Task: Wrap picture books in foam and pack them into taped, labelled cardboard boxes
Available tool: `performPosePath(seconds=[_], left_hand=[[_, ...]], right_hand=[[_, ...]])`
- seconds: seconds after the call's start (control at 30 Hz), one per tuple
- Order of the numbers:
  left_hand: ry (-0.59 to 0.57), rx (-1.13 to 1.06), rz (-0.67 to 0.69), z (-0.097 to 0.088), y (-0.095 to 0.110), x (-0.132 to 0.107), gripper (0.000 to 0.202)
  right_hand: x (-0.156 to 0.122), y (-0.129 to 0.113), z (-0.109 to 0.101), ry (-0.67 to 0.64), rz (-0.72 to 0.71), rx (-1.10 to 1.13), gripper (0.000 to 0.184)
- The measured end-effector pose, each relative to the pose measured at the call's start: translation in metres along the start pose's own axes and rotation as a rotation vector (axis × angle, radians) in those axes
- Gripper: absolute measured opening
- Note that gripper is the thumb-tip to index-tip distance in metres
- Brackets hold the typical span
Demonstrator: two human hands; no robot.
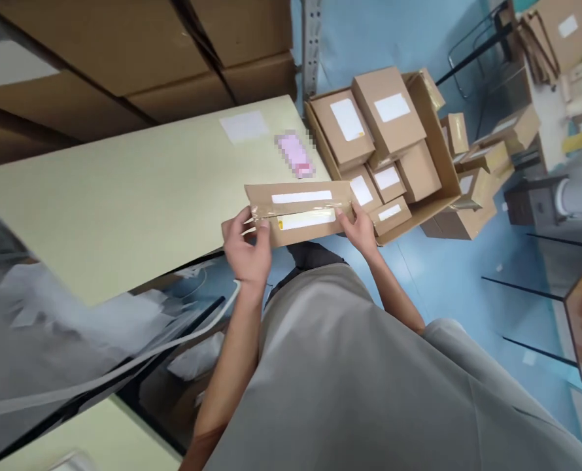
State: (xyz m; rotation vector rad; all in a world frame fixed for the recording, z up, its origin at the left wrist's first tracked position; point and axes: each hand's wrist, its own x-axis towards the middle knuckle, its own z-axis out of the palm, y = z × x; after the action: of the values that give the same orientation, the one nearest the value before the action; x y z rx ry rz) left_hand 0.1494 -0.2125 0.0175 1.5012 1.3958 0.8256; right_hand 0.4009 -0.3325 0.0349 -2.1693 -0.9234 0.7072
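Note:
Between my two hands is a long, narrow cardboard box (305,208) with clear tape along its middle and white label strips on either side of the tape. My left hand (249,245) grips its left end, thumb on the near face and fingers round the edge. At the other end my right hand (359,227) holds it, thumb on top and fingers behind. The box is just off the near edge of the pale table (148,203). A large open carton (413,226) full of labelled boxes stands right beside my right hand.
A white paper (244,126) and a blurred pink item (295,154) lie on the table. Big brown cartons (173,59) stack behind it, next to a metal post (311,46). More boxes (475,186) sit on the blue floor at right. A white cord (173,343) crosses at lower left.

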Motion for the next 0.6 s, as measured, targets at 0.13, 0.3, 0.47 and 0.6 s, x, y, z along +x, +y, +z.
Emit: performPosePath(seconds=[0.13, 0.3, 0.47, 0.6], left_hand=[[-0.191, -0.086, 0.072, 0.06, 0.034, -0.049, 0.049], [-0.397, -0.053, 0.113, 0.116, 0.064, -0.086, 0.05], [-0.563, 0.061, 0.148, 0.163, 0.09, -0.079, 0.048], [-0.623, 0.075, 0.127, 0.2, 0.093, -0.06, 0.051]], right_hand=[[-0.059, 0.031, -0.075, 0.174, 0.173, 0.024, 0.069], [-0.092, 0.061, -0.148, 0.391, 0.311, -0.038, 0.08], [-0.052, 0.089, -0.206, 0.454, 0.36, -0.131, 0.085], [0.011, 0.128, -0.219, 0.503, 0.278, -0.062, 0.084]])
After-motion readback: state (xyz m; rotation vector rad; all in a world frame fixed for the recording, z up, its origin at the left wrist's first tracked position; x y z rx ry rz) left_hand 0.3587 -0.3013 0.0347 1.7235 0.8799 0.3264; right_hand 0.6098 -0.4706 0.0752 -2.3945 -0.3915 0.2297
